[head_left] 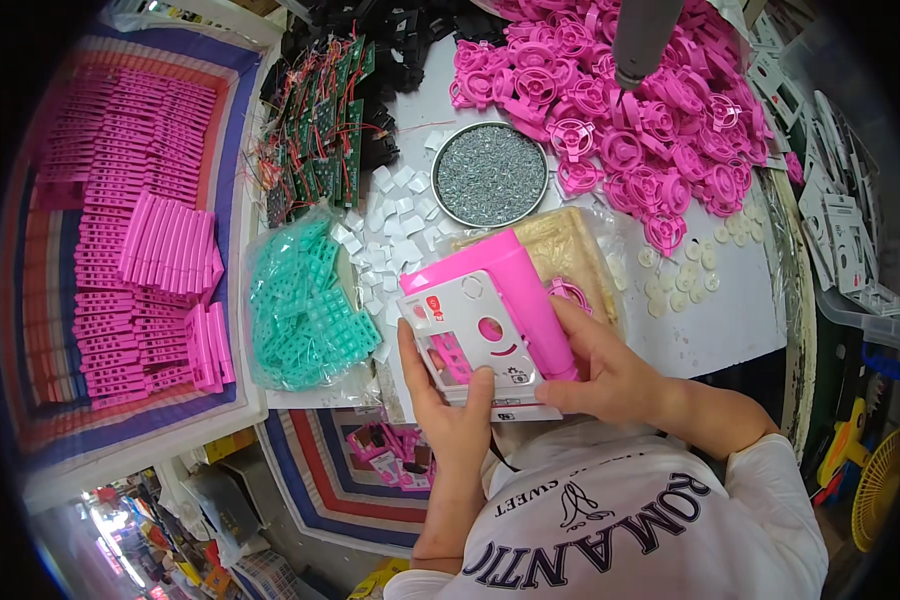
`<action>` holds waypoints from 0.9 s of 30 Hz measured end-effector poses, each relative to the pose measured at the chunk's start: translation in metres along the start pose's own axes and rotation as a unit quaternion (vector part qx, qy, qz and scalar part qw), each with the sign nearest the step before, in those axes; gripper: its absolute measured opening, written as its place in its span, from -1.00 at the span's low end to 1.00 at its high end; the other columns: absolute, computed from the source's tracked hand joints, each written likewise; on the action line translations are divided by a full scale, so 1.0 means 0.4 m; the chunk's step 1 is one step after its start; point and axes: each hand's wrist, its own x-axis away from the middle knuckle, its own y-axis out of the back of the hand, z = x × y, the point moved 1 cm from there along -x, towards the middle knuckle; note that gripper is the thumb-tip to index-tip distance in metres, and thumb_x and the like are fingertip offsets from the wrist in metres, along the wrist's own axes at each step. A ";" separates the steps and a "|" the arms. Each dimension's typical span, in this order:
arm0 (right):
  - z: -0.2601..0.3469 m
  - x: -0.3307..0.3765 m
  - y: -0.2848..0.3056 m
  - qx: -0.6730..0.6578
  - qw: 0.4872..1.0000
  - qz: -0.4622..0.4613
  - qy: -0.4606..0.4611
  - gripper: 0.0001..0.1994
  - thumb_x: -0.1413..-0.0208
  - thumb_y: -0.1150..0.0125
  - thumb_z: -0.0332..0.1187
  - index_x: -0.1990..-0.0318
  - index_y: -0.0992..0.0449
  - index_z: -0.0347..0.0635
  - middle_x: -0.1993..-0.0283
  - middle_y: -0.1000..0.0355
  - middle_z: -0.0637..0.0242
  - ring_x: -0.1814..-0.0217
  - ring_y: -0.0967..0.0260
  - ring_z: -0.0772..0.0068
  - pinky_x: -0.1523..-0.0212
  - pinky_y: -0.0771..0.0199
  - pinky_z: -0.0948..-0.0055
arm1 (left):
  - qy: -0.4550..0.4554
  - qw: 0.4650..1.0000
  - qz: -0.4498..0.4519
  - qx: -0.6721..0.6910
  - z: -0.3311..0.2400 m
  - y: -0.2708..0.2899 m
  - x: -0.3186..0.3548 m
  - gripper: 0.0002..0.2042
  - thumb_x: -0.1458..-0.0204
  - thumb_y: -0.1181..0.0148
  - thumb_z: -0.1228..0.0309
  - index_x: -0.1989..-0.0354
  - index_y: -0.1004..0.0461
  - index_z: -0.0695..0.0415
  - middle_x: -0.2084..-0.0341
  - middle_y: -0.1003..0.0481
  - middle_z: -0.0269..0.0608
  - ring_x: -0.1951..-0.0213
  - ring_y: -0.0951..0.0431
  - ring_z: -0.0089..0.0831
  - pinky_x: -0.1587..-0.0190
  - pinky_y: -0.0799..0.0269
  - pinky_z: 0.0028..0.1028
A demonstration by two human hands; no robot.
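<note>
Dead centre of the frame both hands are wrapped around a glossy pink and white moulded plastic toy housing (pixel 485 325) – flat white faceplate with cut-out holes and little printed icons, sitting against a smooth hot-pink shell that sticks out toward the upper right. The left hand (pixel 450 405) grips it from below, thumb pressed on the white face, fingers curled behind the left edge. The right hand (pixel 605 370) clamps the pink side, fingers lying flat along it.

Just above that is a round shallow metal tin of small silvery screws (pixel 489 173), grainy looking, and left of it a scatter of small white square plastic caps (pixel 395 225). A crinkly clear bag of teal plastic grid pieces (pixel 305 305) sits left of the hands. The upper right has a big loose heap of pink plastic ring-shaped wheels (pixel 630 120), all spokes and hoops, with a grey cylindrical tool (pixel 640 40) hanging down over it. The upper middle shows a bundle of green circuit boards with thin red wires (pixel 320 135). The far left has neat ribbed rows of stacked pink plastic strips (pixel 140 240) on a striped woven mat (pixel 40 300) – very orderly next to everything else
</note>
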 end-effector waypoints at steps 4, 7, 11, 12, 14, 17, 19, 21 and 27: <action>-0.006 -0.005 -0.002 0.238 0.965 0.014 0.111 -0.04 -0.19 -0.33 -0.52 -0.58 0.27 -0.18 -0.37 -0.30 0.18 -0.36 -0.32 0.38 -0.28 -0.41 0.39 | -0.019 1.000 -0.018 0.010 -0.008 0.004 0.000 -0.09 -0.01 -0.27 0.62 -0.55 0.10 0.28 -0.34 -0.25 0.04 -0.25 -0.38 -0.29 -0.32 -0.27 -0.32; 0.047 0.025 -0.012 0.232 0.963 0.023 -0.136 -0.07 -0.19 -0.31 -0.55 -0.56 0.24 -0.19 -0.37 -0.30 0.10 -0.37 -0.33 0.33 -0.30 -0.43 0.34 | -0.042 0.998 -0.034 -0.020 0.021 0.016 -0.005 -0.10 -0.01 -0.29 0.59 -0.55 0.08 0.29 -0.33 -0.25 0.03 -0.24 -0.37 -0.30 -0.31 -0.27 -0.32; -0.006 0.030 -0.002 0.060 0.996 0.035 -0.051 -0.16 -0.21 -0.28 -0.57 -0.53 0.13 -0.20 -0.35 -0.31 0.09 -0.35 -0.35 0.33 -0.30 -0.46 0.30 | -0.041 0.996 -0.045 -0.060 0.020 0.010 -0.005 -0.09 -0.01 -0.35 0.51 -0.54 0.05 0.29 -0.30 -0.22 0.02 -0.21 -0.34 -0.27 -0.32 -0.24 -0.27; -0.013 0.031 -0.003 0.053 0.997 0.031 -0.038 -0.17 -0.21 -0.28 -0.57 -0.52 0.12 -0.21 -0.35 -0.31 0.10 -0.35 -0.35 0.34 -0.30 -0.46 0.31 | -0.038 0.996 -0.042 -0.068 0.027 0.013 -0.003 -0.09 -0.01 -0.36 0.49 -0.53 0.03 0.30 -0.29 -0.21 0.03 -0.21 -0.34 -0.25 -0.33 -0.22 -0.25; -0.015 0.030 -0.004 0.070 0.996 0.033 -0.040 -0.19 -0.21 -0.28 -0.58 -0.51 0.10 -0.21 -0.34 -0.32 0.12 -0.34 -0.36 0.35 -0.30 -0.46 0.32 | -0.036 0.995 -0.040 -0.085 0.044 0.026 0.004 -0.09 0.00 -0.39 0.45 -0.51 0.01 0.30 -0.29 -0.18 0.05 -0.21 -0.32 -0.21 -0.34 -0.18 -0.20; -0.019 0.036 0.001 0.112 0.992 0.027 -0.046 -0.22 -0.20 -0.28 -0.56 -0.49 0.05 -0.24 -0.26 -0.38 0.14 -0.25 -0.39 0.40 -0.20 -0.49 0.35 | -0.088 0.974 -0.002 -0.210 0.018 0.057 -0.002 -0.11 0.02 -0.42 0.40 -0.48 -0.04 0.32 -0.34 -0.09 0.14 -0.24 -0.30 -0.11 -0.38 -0.11 -0.12; -0.030 0.040 -0.006 0.101 0.995 0.005 0.003 -0.29 -0.18 -0.30 -0.51 -0.43 -0.06 -0.29 -0.12 -0.48 0.16 -0.08 -0.45 0.48 -0.02 -0.54 0.42 | -0.151 0.955 0.016 -0.255 -0.023 0.072 -0.038 -0.11 0.04 -0.43 0.36 -0.46 -0.07 0.31 -0.32 -0.15 0.16 -0.23 -0.31 -0.08 -0.36 -0.12 -0.10; -0.021 0.042 -0.015 0.099 0.995 0.016 0.014 -0.29 -0.17 -0.29 -0.50 -0.43 -0.06 -0.29 -0.09 -0.50 0.15 -0.06 -0.46 0.47 0.00 -0.55 0.41 | -0.202 0.935 0.036 -0.288 -0.070 0.072 -0.090 -0.14 0.06 -0.45 0.34 -0.42 -0.14 0.31 -0.27 -0.24 0.15 -0.21 -0.34 -0.07 -0.33 -0.16 -0.11; -0.009 0.056 -0.022 0.153 0.987 0.053 -0.013 -0.27 -0.19 -0.24 -0.53 -0.46 -0.01 -0.26 -0.19 -0.46 0.09 -0.15 -0.48 0.40 -0.11 -0.57 0.34 | -0.086 0.946 0.215 -0.228 -0.162 0.051 -0.206 -0.46 0.02 -0.47 0.31 -0.12 -0.48 0.32 0.11 -0.54 -0.08 0.02 -0.51 -0.23 -0.08 -0.39 -0.30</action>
